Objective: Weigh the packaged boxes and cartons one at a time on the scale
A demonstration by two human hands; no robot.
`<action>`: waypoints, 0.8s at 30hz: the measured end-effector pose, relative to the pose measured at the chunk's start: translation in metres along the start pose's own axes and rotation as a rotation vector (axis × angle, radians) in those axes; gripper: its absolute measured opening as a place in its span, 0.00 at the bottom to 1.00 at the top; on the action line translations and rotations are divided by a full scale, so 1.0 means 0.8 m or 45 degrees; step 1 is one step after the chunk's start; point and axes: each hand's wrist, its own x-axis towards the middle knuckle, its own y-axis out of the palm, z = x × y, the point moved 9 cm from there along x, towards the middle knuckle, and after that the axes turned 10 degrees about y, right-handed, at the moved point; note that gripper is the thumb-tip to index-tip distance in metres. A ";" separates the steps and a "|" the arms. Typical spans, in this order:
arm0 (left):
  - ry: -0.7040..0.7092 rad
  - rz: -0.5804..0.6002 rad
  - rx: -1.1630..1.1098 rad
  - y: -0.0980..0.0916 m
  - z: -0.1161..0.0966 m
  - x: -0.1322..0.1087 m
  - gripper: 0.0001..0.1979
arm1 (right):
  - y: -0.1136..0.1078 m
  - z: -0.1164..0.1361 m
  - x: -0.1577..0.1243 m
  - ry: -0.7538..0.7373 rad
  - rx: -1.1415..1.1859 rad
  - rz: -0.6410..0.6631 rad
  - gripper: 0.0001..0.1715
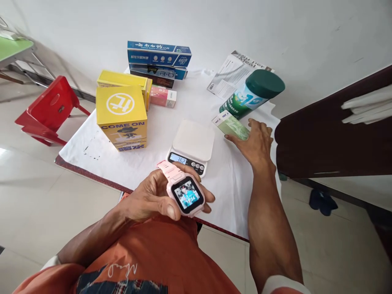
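A pink smartwatch (187,193) with its screen lit rests in my left hand (153,196), fingers curled under it and thumb at its side. Over to the right, my right hand (257,141) has its thumb and fingers around a small light-green box (231,125), which stands beside a green canister (248,96) with a dark green lid. Between the hands lies a white digital kitchen scale (194,141) with a bare platform; its display seems to read 362. The watch and left fingers overlap the scale's near edge in view.
On the white-covered table (156,134) stand a large yellow box (122,118), blue toothpaste boxes (159,53) and a pink box (163,96). A printed leaflet (229,75) leans near the wall. A red chair (52,106) is at the left, blue slippers (323,202) on the floor at right.
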 end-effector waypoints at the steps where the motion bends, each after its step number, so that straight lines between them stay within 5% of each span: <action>1: 0.011 -0.048 0.028 -0.007 0.000 -0.001 0.29 | -0.008 0.006 -0.005 -0.024 0.008 -0.037 0.46; 6: -0.001 -0.193 0.092 -0.032 0.027 0.001 0.28 | -0.043 0.042 -0.033 -0.216 0.089 -0.123 0.27; 12: -0.080 -0.129 0.028 -0.020 0.055 0.008 0.29 | -0.058 0.080 -0.051 -0.359 0.197 -0.079 0.24; 19: -0.100 -0.042 -0.025 -0.008 0.027 -0.003 0.33 | -0.016 0.110 -0.042 -0.383 0.267 0.026 0.18; 24: -0.065 -0.061 0.001 -0.017 0.020 -0.009 0.35 | 0.005 0.200 -0.011 -0.551 0.315 0.015 0.20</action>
